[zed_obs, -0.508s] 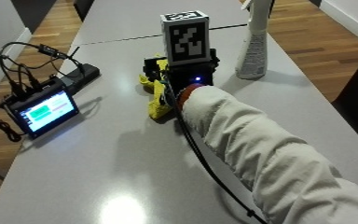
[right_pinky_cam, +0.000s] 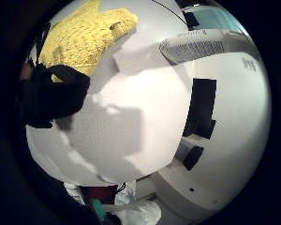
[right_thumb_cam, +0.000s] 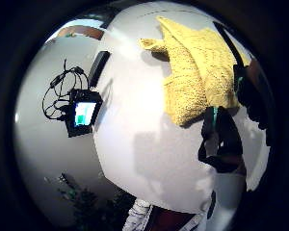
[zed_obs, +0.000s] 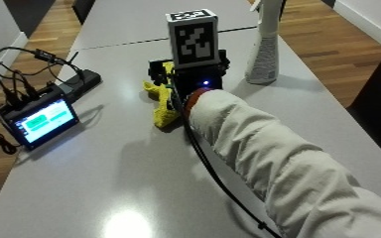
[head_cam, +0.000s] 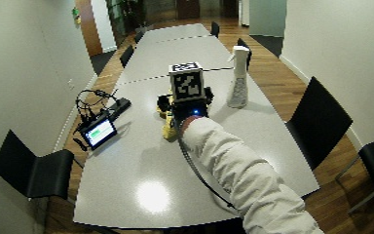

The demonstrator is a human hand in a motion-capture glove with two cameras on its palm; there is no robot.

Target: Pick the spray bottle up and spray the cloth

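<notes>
Hovering over the yellow cloth point(zed_obs: 160, 101) with the gloved right hand point(zed_obs: 189, 78), spray bottle point(zed_obs: 264, 47) not yet taken.

Seen from the outside view: cloth crumpled on the grey table point(zed_obs: 98, 163), partly under the hand, sticking out at about 8 o'clock from it. Bottle upright on the table at about 2 o'clock from the hand, near but apart, touched by nothing. Fingers hidden under the glove's rig there; in the palm views only dark finger parts beside the cloth, so cannot tell if apart or together. Small screen point(zed_obs: 40, 122) with cables at 9 o'clock, well apart.
</notes>
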